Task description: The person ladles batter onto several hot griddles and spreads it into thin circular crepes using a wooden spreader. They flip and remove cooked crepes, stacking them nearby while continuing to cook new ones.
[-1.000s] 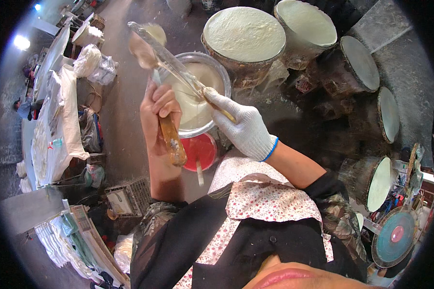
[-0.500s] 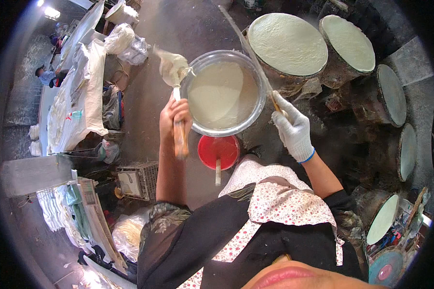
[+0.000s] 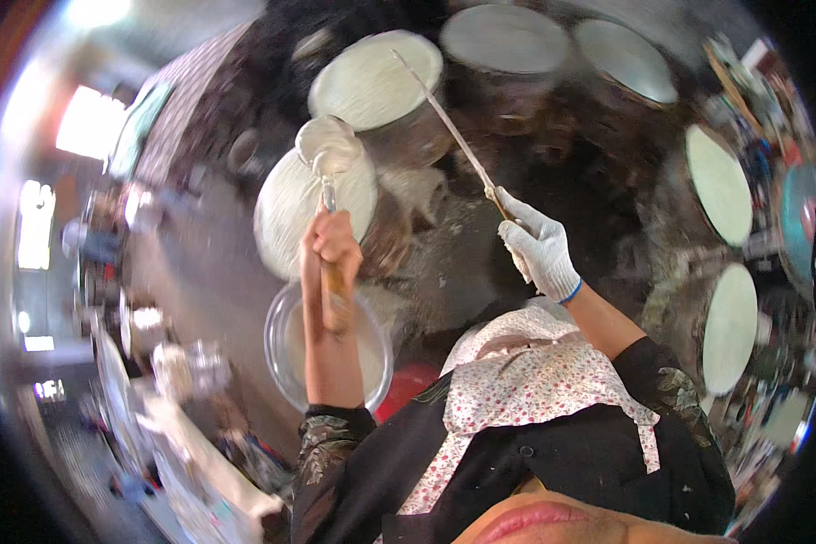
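Note:
My bare left hand [image 3: 333,243] grips the wooden handle of a ladle [image 3: 325,145], whose head is loaded with creamy batter over a round, cream-coated disc [image 3: 290,222]. My gloved right hand [image 3: 537,247] holds a long thin flat blade [image 3: 444,115] by its handle, angled up to the left. Another cream-coated disc [image 3: 376,77] lies beyond the blade's tip. Below my left hand, partly behind the forearm, sits a clear bowl [image 3: 277,363] of batter, with a red bucket [image 3: 406,388] beside it.
Grey discs [image 3: 503,38] on drum-like stands curve round the back, and pale discs [image 3: 718,181] stand at the right beside a blurred fan [image 3: 802,213]. A cloth-covered table [image 3: 204,453] and bundled material [image 3: 172,372] are at the lower left, blurred.
The view has swung round, so the bowl sits lower and the coated discs ahead. The ladle has moved off the bowl to above a disc; the blade now points further left.

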A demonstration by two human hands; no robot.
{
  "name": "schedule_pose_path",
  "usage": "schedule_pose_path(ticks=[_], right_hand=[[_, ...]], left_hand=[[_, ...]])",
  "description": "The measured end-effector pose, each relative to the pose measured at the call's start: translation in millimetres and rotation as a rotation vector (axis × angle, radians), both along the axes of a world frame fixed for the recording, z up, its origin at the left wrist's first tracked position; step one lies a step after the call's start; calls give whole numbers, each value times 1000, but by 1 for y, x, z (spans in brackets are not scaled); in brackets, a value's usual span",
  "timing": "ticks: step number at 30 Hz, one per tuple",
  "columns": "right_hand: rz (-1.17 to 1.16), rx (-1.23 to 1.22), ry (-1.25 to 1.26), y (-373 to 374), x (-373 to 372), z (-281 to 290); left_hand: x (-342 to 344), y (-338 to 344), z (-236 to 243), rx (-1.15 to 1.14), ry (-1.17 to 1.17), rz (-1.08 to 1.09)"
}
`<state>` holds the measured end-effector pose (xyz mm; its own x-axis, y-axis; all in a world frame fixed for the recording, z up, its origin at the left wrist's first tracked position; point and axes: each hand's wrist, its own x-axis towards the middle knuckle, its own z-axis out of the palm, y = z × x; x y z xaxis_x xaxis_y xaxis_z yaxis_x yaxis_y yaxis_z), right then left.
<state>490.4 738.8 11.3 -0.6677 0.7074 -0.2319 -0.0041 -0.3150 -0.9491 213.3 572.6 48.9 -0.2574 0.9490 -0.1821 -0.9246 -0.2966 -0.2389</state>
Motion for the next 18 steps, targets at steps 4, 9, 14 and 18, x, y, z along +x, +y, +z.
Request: schedule_pose_path(ticks=[4,9,14,18], right_hand=[[-300,-138,-58,76,77,-17],[-612,-115,-118,179,156,-39],[-734,-75,-128,278,218,-33],[-823,-101,-106,333,237,-31]], left_hand=[[0,176,-10,49,-139,-302],[71,385,8,17,-166,-532],[133,569,6,77,-110,-760],[184,691,-20,157,184,-900]])
